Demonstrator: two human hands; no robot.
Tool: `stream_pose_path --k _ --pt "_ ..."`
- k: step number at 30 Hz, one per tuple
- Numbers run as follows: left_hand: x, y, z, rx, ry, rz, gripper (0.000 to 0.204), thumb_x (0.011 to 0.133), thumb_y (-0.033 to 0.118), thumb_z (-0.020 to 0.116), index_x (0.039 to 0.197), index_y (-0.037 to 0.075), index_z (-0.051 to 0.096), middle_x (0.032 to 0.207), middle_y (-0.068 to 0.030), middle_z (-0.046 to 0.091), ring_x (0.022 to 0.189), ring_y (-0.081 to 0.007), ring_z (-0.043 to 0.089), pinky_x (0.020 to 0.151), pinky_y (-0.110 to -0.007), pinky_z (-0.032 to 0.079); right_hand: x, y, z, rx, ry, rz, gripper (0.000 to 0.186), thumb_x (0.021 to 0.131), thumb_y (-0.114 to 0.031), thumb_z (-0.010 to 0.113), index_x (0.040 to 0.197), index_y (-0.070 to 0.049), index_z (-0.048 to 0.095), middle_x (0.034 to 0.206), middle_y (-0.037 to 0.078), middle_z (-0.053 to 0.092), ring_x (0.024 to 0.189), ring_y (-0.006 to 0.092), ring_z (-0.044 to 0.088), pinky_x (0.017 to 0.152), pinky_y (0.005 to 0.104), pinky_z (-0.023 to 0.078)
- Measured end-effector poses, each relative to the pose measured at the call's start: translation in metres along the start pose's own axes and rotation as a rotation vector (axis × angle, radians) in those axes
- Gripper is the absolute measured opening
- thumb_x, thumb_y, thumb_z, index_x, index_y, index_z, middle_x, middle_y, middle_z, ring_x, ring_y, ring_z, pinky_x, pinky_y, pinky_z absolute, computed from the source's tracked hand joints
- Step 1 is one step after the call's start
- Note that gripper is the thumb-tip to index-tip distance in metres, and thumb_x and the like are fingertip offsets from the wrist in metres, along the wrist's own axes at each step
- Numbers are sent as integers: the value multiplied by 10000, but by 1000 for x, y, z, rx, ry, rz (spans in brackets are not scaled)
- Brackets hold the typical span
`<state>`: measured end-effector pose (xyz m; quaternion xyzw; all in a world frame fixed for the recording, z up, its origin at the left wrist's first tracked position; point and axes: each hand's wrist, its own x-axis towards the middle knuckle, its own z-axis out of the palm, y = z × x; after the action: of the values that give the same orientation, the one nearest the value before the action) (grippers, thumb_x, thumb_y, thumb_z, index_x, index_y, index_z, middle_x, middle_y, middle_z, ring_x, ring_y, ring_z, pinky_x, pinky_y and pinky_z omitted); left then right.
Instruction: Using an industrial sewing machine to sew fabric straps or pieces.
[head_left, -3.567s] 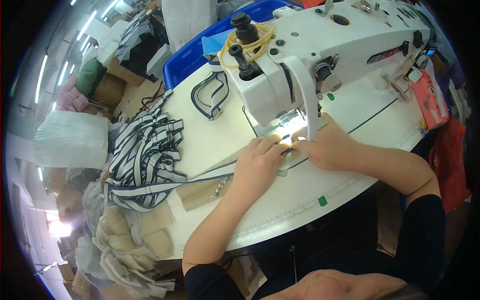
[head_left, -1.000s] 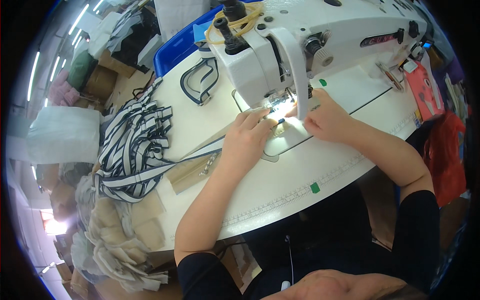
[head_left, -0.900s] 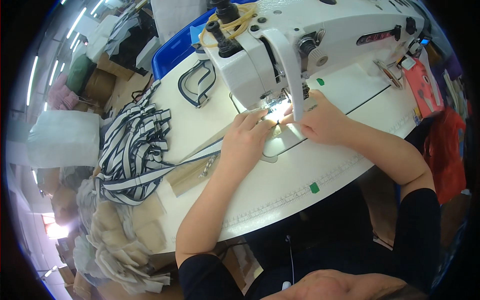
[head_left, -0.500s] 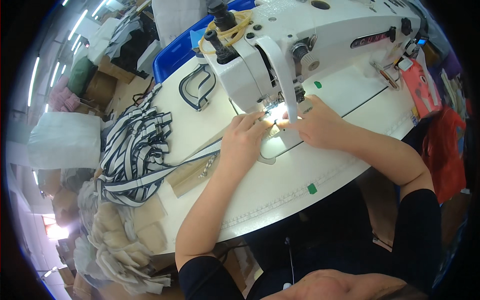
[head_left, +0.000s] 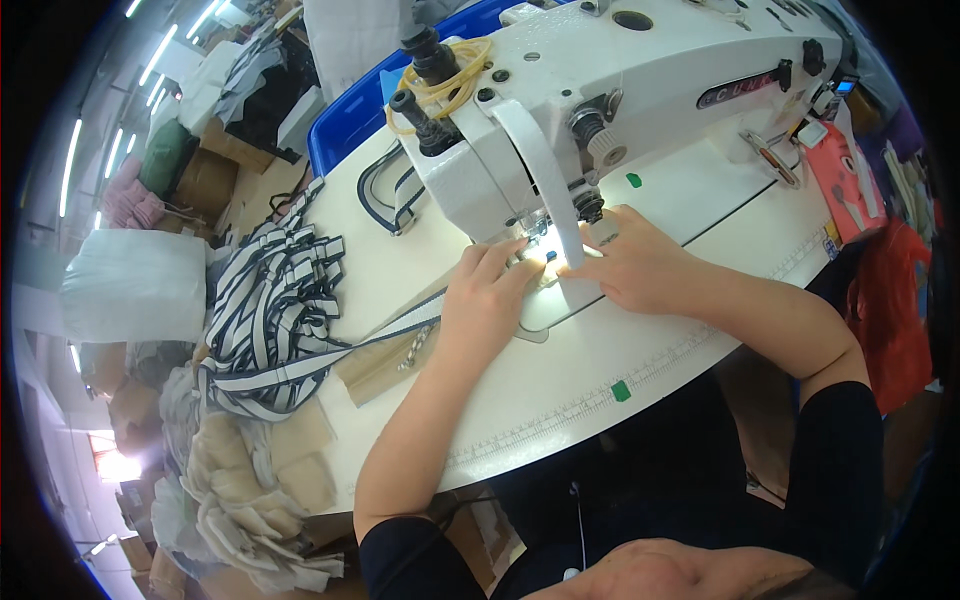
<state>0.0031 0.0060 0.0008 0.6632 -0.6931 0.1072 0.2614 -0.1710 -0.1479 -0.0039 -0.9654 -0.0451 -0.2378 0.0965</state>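
Note:
A white sewing machine [head_left: 500, 170] stands over the table, its lamp glaring on the needle area. My left hand [head_left: 490, 290] is closed at the left of the presser foot [head_left: 538, 228], fingertips on the work. A navy-and-white striped strap [head_left: 400, 322] runs beneath this hand from a heap of the same strap [head_left: 270, 300] on the left. My right hand [head_left: 640, 262] is closed at the right of the needle, thumb and fingers pinched close to the plate. Glare and the machine's arm hide what lies in its fingertips. Between the hands a small dark blue spot shows in the light.
A striped strap loop [head_left: 385, 195] lies behind the machine head. Beige fabric pieces [head_left: 245, 490] hang at the table's left edge, near a tan strip [head_left: 375, 375]. Thread snips [head_left: 768, 158] and a red pouch [head_left: 838, 175] lie at the right. A blue bin [head_left: 340, 135] stands behind.
The machine and table sit slightly shifted in view. My fingertips are a little lower and farther from the presser foot, and the blue spot between them shows more clearly.

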Motion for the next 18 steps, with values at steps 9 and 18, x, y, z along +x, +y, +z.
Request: stream_pose_path --k 9,18 --pt "-2 -1 1 -19 11 -26 172 713 31 697 876 83 703 1059 -67 639 901 -258 581 773 -353 511 1 -10 0 -41 14 -31 258 774 -16 561 1016 -55 640 1040 -15 593 944 150 545 872 377 382" --pt "3 -11 1 -71 26 -4 167 720 41 707 877 97 712 1018 -55 638 911 -265 585 762 -358 514 5 -14 -3 -37 32 21 271 737 22 568 988 -55 636 1030 -10 600 940 170 541 872 398 378"
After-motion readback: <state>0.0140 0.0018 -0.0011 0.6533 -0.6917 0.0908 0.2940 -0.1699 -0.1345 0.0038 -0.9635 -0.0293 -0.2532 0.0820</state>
